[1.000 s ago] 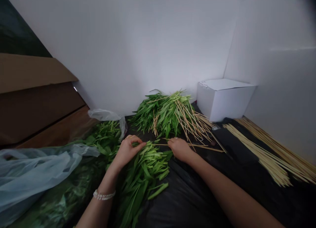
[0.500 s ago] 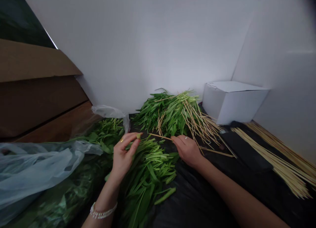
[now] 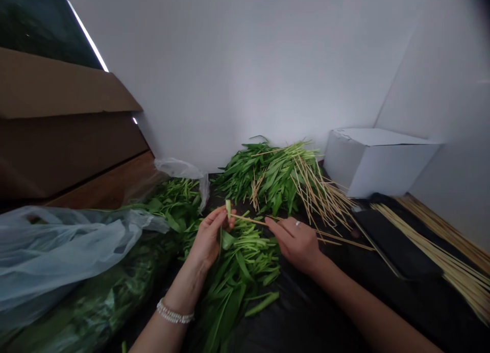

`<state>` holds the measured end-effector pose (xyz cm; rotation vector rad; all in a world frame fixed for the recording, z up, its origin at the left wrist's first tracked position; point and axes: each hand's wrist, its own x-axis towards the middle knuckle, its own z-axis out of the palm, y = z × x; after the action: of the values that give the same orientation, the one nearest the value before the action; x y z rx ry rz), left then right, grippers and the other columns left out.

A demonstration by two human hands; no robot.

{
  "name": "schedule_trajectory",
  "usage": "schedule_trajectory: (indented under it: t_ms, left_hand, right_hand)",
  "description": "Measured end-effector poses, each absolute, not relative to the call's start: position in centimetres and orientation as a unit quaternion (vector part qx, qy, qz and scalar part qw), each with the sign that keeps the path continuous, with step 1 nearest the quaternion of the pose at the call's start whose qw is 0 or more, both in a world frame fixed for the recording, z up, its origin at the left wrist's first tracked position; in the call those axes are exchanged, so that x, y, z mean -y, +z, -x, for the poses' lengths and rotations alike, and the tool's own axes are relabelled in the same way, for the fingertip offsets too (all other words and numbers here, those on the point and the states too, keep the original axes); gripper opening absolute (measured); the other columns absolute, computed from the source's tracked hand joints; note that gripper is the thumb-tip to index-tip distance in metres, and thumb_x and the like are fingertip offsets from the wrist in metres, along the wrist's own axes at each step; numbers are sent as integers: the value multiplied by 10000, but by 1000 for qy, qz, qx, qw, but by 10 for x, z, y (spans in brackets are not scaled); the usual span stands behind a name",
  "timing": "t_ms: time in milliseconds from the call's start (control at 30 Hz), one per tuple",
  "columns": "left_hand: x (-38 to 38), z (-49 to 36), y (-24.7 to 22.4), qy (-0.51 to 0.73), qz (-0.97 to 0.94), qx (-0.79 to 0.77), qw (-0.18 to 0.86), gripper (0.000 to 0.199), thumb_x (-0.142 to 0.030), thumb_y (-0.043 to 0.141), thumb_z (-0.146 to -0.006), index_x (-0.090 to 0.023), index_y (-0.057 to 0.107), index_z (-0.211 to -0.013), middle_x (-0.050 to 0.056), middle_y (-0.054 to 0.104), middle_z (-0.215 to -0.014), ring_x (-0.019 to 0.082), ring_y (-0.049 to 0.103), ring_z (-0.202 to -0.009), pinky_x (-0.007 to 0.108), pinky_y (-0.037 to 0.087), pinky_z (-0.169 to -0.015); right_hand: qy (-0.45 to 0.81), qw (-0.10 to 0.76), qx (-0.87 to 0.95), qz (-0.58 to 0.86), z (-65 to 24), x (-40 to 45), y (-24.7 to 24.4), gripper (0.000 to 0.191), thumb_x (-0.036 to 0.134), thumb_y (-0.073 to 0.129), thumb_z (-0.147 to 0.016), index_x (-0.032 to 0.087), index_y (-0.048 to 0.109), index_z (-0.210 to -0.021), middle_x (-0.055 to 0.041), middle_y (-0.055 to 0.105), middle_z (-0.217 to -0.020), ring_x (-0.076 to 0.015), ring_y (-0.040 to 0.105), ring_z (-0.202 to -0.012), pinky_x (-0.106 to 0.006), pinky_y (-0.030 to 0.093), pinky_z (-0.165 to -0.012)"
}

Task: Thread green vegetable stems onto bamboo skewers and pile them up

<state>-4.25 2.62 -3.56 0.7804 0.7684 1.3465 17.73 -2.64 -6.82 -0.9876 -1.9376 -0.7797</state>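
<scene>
My left hand (image 3: 210, 235) pinches a leafy green stem (image 3: 228, 208), its pale end poking up above the fingertips and a leaf hanging below. A thin wooden skewer (image 3: 248, 219) runs from that stem to my right hand (image 3: 296, 241), which is closed on its other end. Whether the tip has gone into the stem or only touches it, I cannot tell. Beneath both hands lies a pile of cut leafy green stems (image 3: 248, 261). Behind them is a heap of greens (image 3: 268, 174) with skewers (image 3: 321, 190) sticking out to the right.
On the left are a clear plastic bag (image 3: 69, 251) over more greens and a cardboard box (image 3: 65, 87). A white box (image 3: 386, 164) stands back right. In front of it lie a dark flat phone-like object (image 3: 394, 241) and bundles of long skewers (image 3: 455, 271). Black sheeting (image 3: 306, 302) covers the surface.
The stem in my left hand has turned more upright, and its leaf now shows. The skewer now slants down to the right. The whole view has shifted slightly.
</scene>
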Motion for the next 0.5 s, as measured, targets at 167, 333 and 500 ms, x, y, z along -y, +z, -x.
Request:
schedule_trajectory:
  t_ms: [167, 333, 500]
  left_hand:
    - [-25, 40, -35, 590, -344, -348, 642, 278, -197, 832, -629, -103, 737, -873, 57, 746, -778, 88, 641, -578, 169, 552, -561]
    - [-26, 39, -36, 593, -340, -354, 638, 294, -217, 843, -618, -96, 736, -865, 43, 739, -759, 72, 623, -551, 156, 537, -540]
    - [-26, 39, -36, 598, -330, -365, 632, 266, -195, 839, -626, -115, 732, -856, 36, 745, -766, 78, 641, -575, 168, 553, -572]
  right_hand:
    - [-319, 401, 755, 408, -178, 27, -65, 295, 90, 500, -907, 120, 639, -1166, -35, 624, -722, -137, 549, -699, -274, 378, -610]
    - [-313, 391, 756, 422, -180, 24, -68, 302, 92, 491, -907, 134, 644, -1164, -41, 630, -740, -140, 558, -733, -270, 385, -616]
    - [-310, 378, 759, 429, -180, 24, -70, 329, 86, 478, -906, 153, 631, -1189, -33, 624, -731, -134, 546, -707, -273, 373, -600]
